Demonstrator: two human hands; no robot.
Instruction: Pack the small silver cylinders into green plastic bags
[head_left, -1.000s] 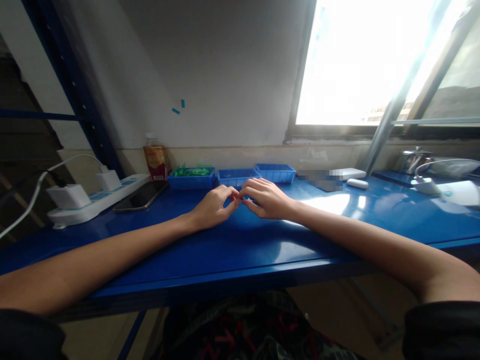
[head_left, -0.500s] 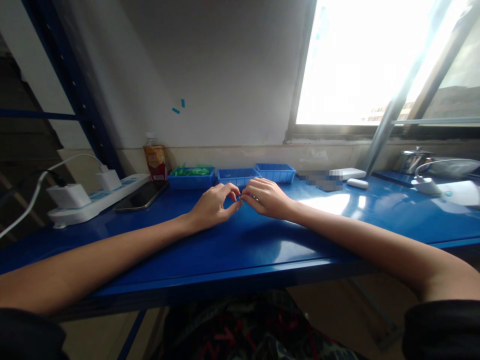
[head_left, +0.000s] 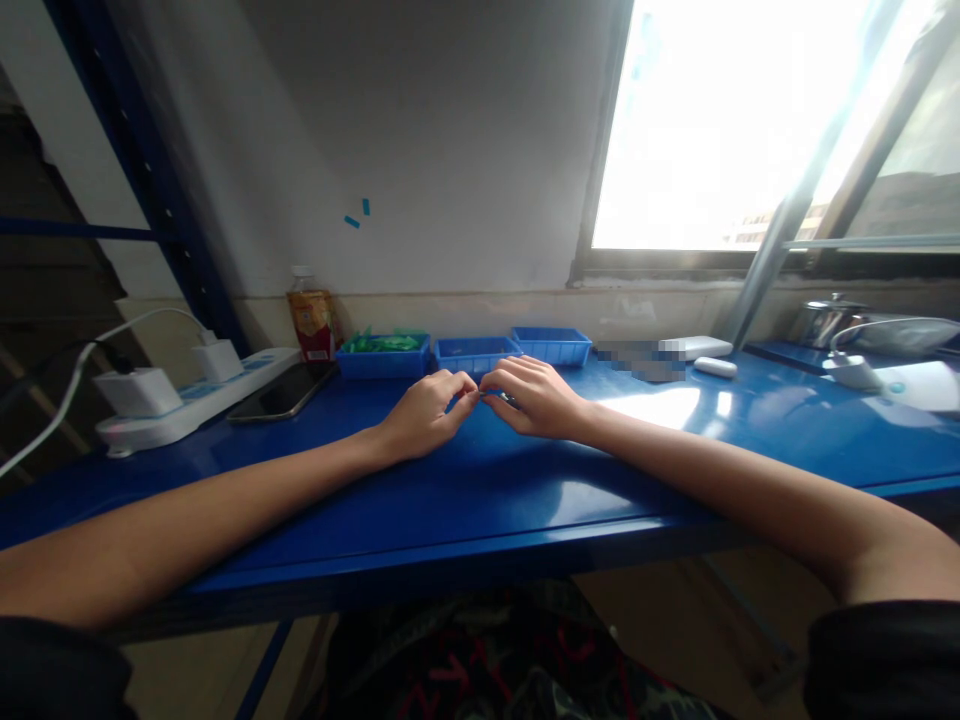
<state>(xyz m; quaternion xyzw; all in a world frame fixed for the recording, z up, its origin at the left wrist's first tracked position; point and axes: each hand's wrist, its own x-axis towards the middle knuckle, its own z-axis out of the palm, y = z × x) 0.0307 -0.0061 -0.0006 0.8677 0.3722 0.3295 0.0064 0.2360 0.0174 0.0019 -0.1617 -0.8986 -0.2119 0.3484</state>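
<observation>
Over the blue table [head_left: 450, 510], my left hand [head_left: 429, 413] and my right hand [head_left: 536, 397] meet at the fingertips. Thumb and fingers of my left hand pinch together; whatever lies between them is too small to name. My right hand is curled, its fingertips touching or nearly touching those of the left, and a tiny dark bit shows near its thumb. Just behind the hands stand a blue bin [head_left: 477, 349] in the middle, another blue bin [head_left: 551, 346] to the right, and a blue bin [head_left: 384, 366] to the left holding green pieces [head_left: 381, 342].
At the left lie a white power strip [head_left: 202, 402] with chargers and a black phone [head_left: 283, 391]. A drink bottle [head_left: 312, 318] stands against the wall. White items, among them a small case [head_left: 715, 367], lie to the right, with a metal pot [head_left: 825, 322] farther off.
The thumb and fingers of my left hand have closed from a rounded gap into a tighter pinch. My right thumb has parted slightly from its fingers. Both arms stay in place.
</observation>
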